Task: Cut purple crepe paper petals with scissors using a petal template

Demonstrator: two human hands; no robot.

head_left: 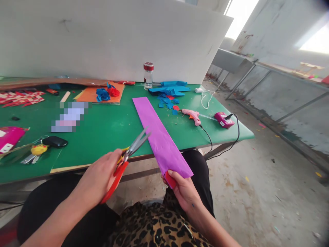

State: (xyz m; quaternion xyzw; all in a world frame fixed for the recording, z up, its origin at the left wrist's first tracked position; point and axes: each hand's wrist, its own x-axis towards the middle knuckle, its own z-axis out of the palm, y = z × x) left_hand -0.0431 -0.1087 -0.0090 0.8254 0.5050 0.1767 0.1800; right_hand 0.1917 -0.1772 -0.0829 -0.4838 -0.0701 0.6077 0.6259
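Observation:
My left hand (104,173) is closed on the handles of a pair of scissors (136,144) with red and yellow grips. The blades are slightly parted and point up toward the purple paper strip (161,133). In my right hand (183,188) is the near end of that long strip, pinched under the thumb together with a small red paper piece (170,179). The strip's far end reaches over the green table (110,137); its near end is above my lap.
A pink glue gun (191,116) lies at right, its cord by a magenta power block (223,120). Blue paper (169,91) and scraps sit behind. A red-lidded jar (148,76) stands near the white board (115,41). Paper flowers (104,94) and keys (38,150) are at left.

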